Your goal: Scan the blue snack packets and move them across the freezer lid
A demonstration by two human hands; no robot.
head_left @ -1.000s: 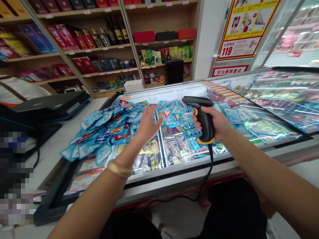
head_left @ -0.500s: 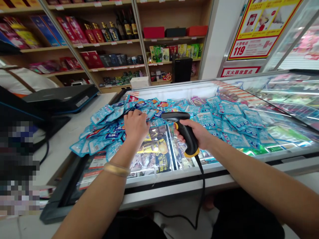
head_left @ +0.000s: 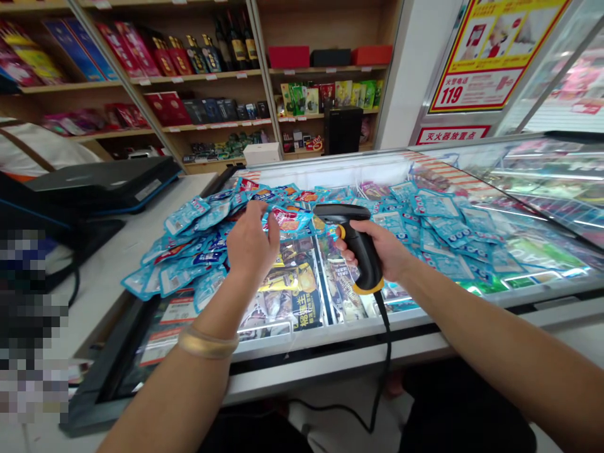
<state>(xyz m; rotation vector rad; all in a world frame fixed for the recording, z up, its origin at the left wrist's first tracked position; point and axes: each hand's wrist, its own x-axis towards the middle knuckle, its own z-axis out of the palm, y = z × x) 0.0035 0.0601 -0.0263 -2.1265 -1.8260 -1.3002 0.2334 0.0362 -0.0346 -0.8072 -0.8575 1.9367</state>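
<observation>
My right hand point(head_left: 372, 248) is wrapped round the handle of a black and yellow barcode scanner point(head_left: 363, 251), whose head points left above the glass. My left hand point(head_left: 251, 242) is over the left heap of small blue snack packets point(head_left: 195, 236); its thumb stands apart from the fingers, whose tips are partly hidden. Nothing shows between them. Just right of that thumb lies a blue packet with a red front point(head_left: 289, 220). More blue packets point(head_left: 436, 223) are heaped on the glass to the right of the scanner.
Under the packets is a glass-topped freezer point(head_left: 278, 343) with packaged goods inside. The scanner's cable point(head_left: 387, 352) hangs over its front edge. A black device point(head_left: 108, 182) stands on the white counter at left. Stocked shelves point(head_left: 212, 75) line the back wall.
My left hand has shifted slightly left, and its thumb has spread from the fingers. The red-fronted packet now shows beside it. The scanner has moved a little right.
</observation>
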